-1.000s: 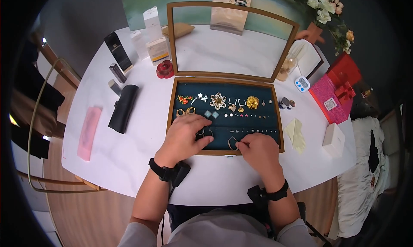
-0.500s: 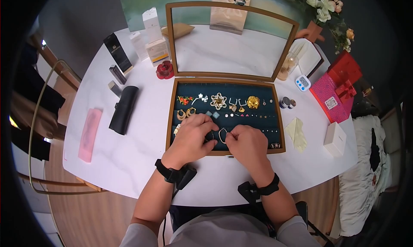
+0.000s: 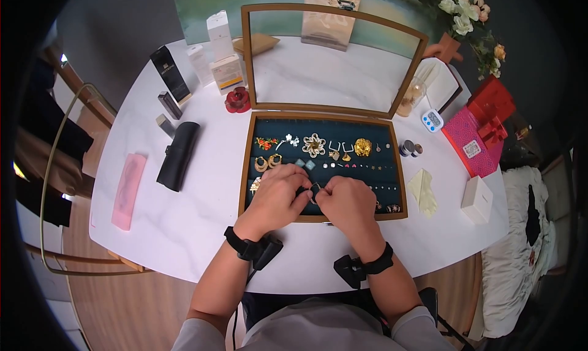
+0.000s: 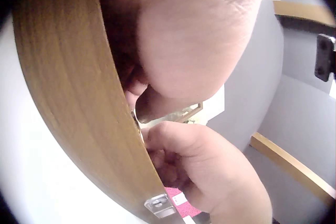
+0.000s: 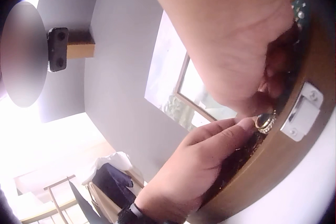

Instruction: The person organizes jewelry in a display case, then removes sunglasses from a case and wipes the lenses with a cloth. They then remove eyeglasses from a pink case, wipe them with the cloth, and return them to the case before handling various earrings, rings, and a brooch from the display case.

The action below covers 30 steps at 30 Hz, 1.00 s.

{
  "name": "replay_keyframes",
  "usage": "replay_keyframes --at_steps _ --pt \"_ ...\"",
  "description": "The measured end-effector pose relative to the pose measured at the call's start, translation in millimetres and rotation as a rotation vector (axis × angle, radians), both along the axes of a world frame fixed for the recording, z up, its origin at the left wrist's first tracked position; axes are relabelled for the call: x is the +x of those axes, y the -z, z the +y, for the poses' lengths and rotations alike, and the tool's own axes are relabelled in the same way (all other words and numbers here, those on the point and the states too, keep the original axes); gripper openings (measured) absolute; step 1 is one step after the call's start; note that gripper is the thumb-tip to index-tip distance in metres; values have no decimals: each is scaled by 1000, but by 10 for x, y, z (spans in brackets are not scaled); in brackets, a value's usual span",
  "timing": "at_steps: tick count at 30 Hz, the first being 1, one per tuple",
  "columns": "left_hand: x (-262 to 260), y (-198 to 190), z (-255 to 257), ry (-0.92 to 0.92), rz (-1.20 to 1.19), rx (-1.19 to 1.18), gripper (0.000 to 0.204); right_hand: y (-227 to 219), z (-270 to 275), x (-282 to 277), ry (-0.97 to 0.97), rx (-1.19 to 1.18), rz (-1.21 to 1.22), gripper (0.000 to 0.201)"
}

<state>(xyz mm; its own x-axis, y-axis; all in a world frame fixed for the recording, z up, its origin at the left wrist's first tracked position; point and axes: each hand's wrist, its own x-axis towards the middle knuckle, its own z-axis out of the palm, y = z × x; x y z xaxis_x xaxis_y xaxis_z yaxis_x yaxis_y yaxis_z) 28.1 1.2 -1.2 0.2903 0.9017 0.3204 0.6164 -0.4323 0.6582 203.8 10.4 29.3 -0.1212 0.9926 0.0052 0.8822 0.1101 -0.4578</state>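
Observation:
A shallow wooden jewelry case (image 3: 402, 198) with a dark green lining lies before me, its glass lid raised. Over its front row, my right hand (image 3: 349, 204) pinches a thin hoop earring (image 3: 315, 194) between thumb and forefinger. Close on the other side, my left hand (image 3: 274, 195) has its thumb and forefinger tips on the same hoop. Seen from the right wrist, the gold, stone-set hoop (image 5: 266, 123) sits between both hands' fingertips, just inside the case's front rim. My left palm hides part of the front row.
Brooches, a gold flower (image 3: 363, 147) and several small earrings fill the rows behind. Left of the case lie a black roll case (image 3: 179, 156) and a pink pouch (image 3: 127, 189). A blue-white timer (image 3: 432, 120), a yellowish cloth (image 3: 423, 190) and a white box (image 3: 477, 200) are on the right.
My right hand has moved left with the hoop earring until it meets my left hand. A ringed piece at the case's front right corner has come into sight.

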Motion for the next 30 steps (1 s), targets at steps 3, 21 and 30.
replay_keyframes --at_steps 3,21,30 --pt "29 34 12 -27 -2 45 14 3 12 -15 -8 6 -36 17" --pt "58 16 4 -41 75 53 20 -26 23 -73 -15 -28 -86 20" --pt "93 34 12 -62 74 73 20 4 1 -79 -8 11 -98 18"
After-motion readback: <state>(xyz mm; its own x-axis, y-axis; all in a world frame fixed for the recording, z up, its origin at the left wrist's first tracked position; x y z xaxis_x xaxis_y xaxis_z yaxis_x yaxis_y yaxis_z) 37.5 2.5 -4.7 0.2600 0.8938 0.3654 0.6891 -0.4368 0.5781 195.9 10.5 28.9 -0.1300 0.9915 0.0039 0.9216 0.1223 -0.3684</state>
